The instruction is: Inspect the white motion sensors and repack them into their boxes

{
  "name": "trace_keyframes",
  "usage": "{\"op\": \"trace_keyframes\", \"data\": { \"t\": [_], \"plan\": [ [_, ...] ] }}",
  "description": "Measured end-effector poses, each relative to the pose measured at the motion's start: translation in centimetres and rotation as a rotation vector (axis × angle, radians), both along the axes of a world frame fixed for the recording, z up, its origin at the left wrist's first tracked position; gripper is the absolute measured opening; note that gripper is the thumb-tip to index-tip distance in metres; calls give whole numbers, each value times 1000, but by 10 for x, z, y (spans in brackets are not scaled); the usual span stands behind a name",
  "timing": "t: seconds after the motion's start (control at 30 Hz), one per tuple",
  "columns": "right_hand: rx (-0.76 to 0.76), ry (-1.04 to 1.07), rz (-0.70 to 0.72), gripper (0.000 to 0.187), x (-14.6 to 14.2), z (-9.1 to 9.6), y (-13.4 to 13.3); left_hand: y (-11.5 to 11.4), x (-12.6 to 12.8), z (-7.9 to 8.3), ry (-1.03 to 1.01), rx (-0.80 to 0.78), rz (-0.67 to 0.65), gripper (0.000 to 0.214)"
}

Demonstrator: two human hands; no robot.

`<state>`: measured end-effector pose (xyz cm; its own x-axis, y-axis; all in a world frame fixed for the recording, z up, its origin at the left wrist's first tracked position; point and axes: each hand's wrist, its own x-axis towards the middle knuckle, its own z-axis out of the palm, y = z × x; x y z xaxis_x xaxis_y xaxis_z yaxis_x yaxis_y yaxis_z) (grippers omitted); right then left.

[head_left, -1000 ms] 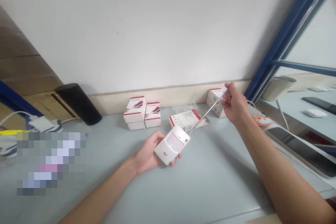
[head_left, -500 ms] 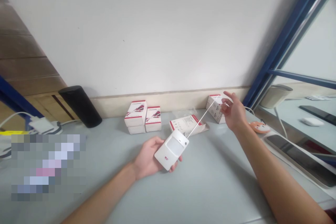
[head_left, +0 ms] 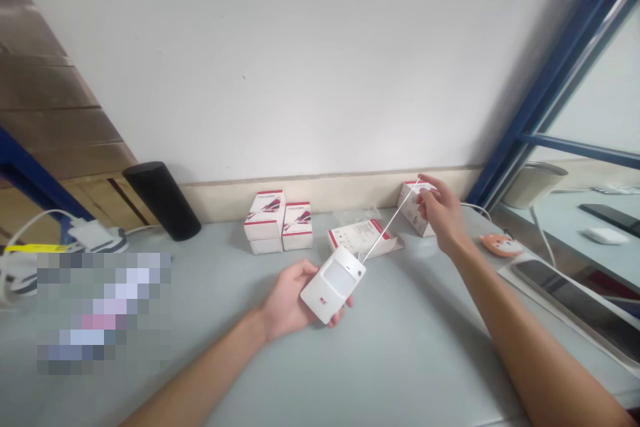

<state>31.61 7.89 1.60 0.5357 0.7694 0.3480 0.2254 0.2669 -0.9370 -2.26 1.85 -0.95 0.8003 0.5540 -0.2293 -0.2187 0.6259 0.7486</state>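
Note:
My left hand (head_left: 287,297) is wrapped round a white motion sensor (head_left: 323,300), its pale window facing up toward me. From the sensor's upper corner a thin metal antenna (head_left: 391,220) sticks out, stretched long and slanting up to the right. At the antenna's far tip is my right hand (head_left: 443,213), with its index finger stretched out to the tip, seemingly touching it. The other fingers of that hand are loosely bent and hold nothing visible. Behind the sensor lies an opened white and red box (head_left: 353,235), with clear plastic beside it.
White and red boxes (head_left: 265,213) stand by the wall, another box (head_left: 411,207) behind my right hand. A black cylinder (head_left: 163,200) stands left, near a white plug and cables (head_left: 93,233). At right are an orange animal-shaped item (head_left: 500,245), a phone-like slab (head_left: 575,300) and a mirror (head_left: 595,213).
My right index finger has come in to the antenna's tip, where the fingers were spread just beside it before. The view has shifted slightly; my left hand still holds the sensor.

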Motion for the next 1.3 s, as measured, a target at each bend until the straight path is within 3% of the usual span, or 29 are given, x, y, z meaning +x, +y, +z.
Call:
{"op": "trace_keyframes", "data": {
  "t": [0.27, 0.4, 0.73, 1.0, 1.17, 1.3],
  "plan": [
    [-30, -102, -30, 53, -7, 1, -5, -2, 0, 0, -6, -2, 43, 53],
    [-15, -195, 54, 48, -24, 2, -11, -4, 1, 3, -12, -28, 89, 50],
    [-114, -378, 284, 44, -58, -15, -18, -4, 2, 5, -85, -172, 227, 41],
    [-108, -347, 242, 41, -68, -8, -26, -5, 4, 1, -103, -224, 239, 43],
    [-186, -529, 371, 34, -84, -11, -33, -6, 7, 1, -111, -173, 300, 42],
    [-133, -600, 336, 32, -93, -6, -37, -5, 7, -1, -120, -144, 284, 44]
  ]
}}
